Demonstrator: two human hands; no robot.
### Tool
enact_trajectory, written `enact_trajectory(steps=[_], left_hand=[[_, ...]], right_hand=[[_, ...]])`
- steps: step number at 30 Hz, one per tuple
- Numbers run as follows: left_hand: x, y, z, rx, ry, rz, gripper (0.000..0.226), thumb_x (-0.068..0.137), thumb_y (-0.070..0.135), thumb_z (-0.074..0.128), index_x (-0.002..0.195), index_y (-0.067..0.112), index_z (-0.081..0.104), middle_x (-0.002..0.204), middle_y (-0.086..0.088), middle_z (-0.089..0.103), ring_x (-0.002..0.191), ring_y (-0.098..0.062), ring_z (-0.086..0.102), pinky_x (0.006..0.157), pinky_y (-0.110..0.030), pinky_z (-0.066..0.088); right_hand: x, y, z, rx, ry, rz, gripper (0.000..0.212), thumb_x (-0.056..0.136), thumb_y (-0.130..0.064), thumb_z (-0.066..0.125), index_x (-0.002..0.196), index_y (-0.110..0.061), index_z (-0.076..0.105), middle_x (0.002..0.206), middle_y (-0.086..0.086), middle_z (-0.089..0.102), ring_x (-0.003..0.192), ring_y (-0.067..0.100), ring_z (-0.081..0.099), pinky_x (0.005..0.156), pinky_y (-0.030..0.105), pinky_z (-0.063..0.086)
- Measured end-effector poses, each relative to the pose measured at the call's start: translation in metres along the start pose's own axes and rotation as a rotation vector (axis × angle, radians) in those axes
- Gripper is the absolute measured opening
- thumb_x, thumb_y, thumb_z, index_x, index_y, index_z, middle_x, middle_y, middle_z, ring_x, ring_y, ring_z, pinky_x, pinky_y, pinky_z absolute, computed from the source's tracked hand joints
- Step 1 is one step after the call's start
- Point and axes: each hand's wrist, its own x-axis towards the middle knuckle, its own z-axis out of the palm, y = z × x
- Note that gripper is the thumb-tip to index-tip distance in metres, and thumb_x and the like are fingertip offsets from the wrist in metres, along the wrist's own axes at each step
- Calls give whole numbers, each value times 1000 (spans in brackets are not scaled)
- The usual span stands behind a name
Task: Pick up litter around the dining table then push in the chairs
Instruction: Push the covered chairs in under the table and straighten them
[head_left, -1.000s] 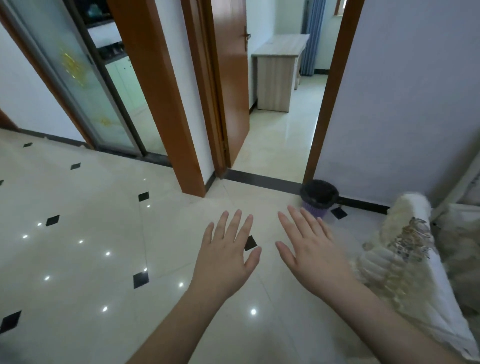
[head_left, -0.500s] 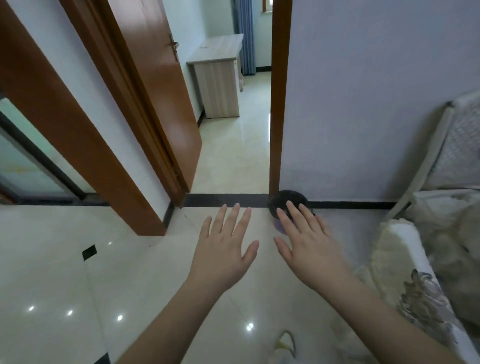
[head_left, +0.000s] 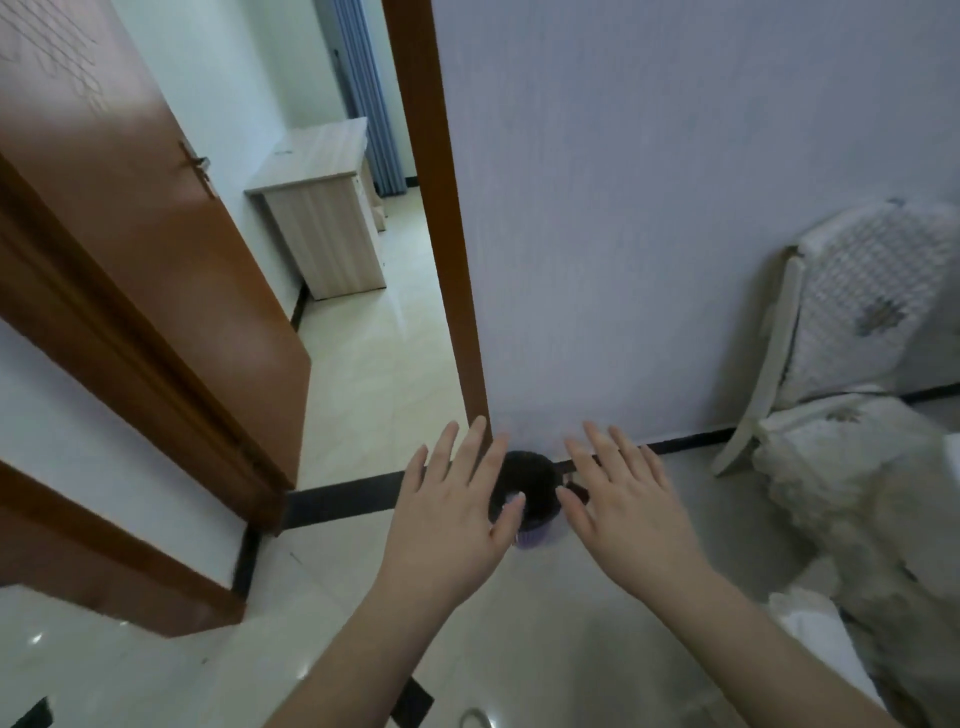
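Both of my hands are stretched out in front of me, palms down, fingers straight and spread, holding nothing. My left hand (head_left: 449, 506) and my right hand (head_left: 623, 501) hover on either side of a small purple bin with a black liner (head_left: 531, 493) that stands on the floor against the wall, partly hidden behind my fingers. A white dining chair with a patterned cover (head_left: 852, 312) stands at the right by the wall. No litter shows on the floor.
A brown door (head_left: 130, 218) stands open at the left beside a doorway into another room with a wooden desk (head_left: 322, 218). White fluffy fabric (head_left: 857, 499) covers furniture at the right edge. Glossy tiled floor (head_left: 156, 665) lies below my arms.
The view has swung right and moved closer to the wall; the bin now sits between my hands and the chair has come into sight. Both hands stay flat and empty.
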Motion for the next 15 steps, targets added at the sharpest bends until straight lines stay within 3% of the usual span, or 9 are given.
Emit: enact_trajectory(steps=[3, 6, 12, 15], left_hand=[[62, -13, 3, -41, 30, 24, 64, 95, 61, 16, 151, 33, 3, 161, 3, 4, 148, -21, 0, 118, -42, 2], [122, -23, 8, -81, 15, 86, 65, 95, 61, 14, 150, 34, -7, 161, 6, -5, 147, -19, -8, 119, -44, 3], [227, -28, 21, -126, -22, 272, 65, 95, 60, 14, 150, 34, -11, 161, 6, -8, 147, -19, -9, 119, -43, 1], [278, -18, 31, -131, 13, 395, 66, 95, 59, 14, 151, 32, -5, 161, 4, -2, 147, -20, -2, 117, -40, 0]], right_hand=[[45, 16, 2, 0, 50, 99, 59, 92, -49, 30, 136, -14, 50, 142, 12, 49, 130, 32, 47, 104, 47, 39], [90, 28, 5, -48, 76, 160, 59, 92, -48, 33, 139, -16, 47, 145, 10, 46, 133, 31, 44, 106, 47, 35], [154, 61, -1, -109, 84, 333, 63, 94, -53, 23, 147, -20, 35, 153, 7, 35, 141, 28, 31, 113, 45, 24], [169, 83, -6, -118, 118, 432, 61, 94, -50, 28, 142, -16, 43, 149, 10, 41, 137, 30, 38, 110, 49, 32]])
